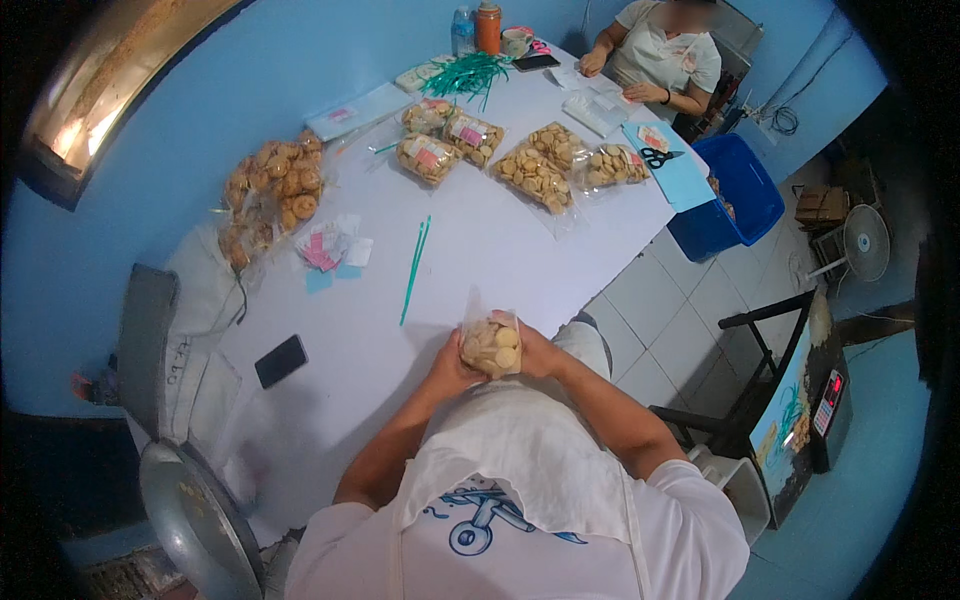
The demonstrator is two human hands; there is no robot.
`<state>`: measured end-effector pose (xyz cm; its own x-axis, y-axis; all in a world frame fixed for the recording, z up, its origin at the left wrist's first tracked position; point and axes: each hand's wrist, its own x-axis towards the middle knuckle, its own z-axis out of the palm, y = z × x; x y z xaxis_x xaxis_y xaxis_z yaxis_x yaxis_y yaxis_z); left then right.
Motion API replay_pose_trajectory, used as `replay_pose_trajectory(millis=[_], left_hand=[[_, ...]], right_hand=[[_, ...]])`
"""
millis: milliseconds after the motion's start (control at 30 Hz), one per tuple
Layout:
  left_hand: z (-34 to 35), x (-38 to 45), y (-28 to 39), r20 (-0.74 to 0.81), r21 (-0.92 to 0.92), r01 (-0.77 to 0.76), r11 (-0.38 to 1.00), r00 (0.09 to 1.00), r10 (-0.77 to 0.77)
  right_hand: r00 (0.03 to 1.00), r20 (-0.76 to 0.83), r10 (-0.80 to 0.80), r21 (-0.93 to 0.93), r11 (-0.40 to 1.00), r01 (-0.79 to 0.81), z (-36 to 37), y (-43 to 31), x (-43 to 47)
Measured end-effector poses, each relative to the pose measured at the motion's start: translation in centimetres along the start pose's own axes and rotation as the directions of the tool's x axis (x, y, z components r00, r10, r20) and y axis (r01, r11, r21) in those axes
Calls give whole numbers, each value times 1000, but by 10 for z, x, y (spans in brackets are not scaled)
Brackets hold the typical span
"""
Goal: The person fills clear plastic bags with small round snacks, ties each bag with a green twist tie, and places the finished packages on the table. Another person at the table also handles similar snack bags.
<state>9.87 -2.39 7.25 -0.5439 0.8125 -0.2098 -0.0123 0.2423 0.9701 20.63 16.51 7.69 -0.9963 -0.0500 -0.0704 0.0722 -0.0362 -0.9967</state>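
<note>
Between both hands I hold a clear plastic bag of round cookies [491, 346], close to my body at the table's near edge. My left hand [454, 367] grips its left side, and my right hand [534, 349] grips the right side. The bag's upper end stands up loose, with no tie visible on it. Ahead and to the left, two green twist-tie strips [415, 270] lie on the white table [360, 337]. Farther left is a loose pile of pink and white paper labels [330, 244] with pale blue slips.
Filled cookie bags [429, 157] and more cookie bags [536, 169] lie farther back. A large bag of brown cookies [277, 180] leans at left, near a phone [281, 361]. Scissors [660, 157] rest on blue sheets. A co-worker [660, 60] sits beyond; a blue bin [739, 195] stands right.
</note>
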Motion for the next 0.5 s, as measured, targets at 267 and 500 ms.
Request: replay_pose_trajectory(millis=[267,500], left_hand=[[-13,-10,16,13,84,-45,995,999,44],[-21,-21,35,-4,449,-283,847,948,319]], right_hand=[[997,-76,17,-124,992,-26,-3,-14,-4],[970,-8,-243,-501,840,206,-17,-62,-3]])
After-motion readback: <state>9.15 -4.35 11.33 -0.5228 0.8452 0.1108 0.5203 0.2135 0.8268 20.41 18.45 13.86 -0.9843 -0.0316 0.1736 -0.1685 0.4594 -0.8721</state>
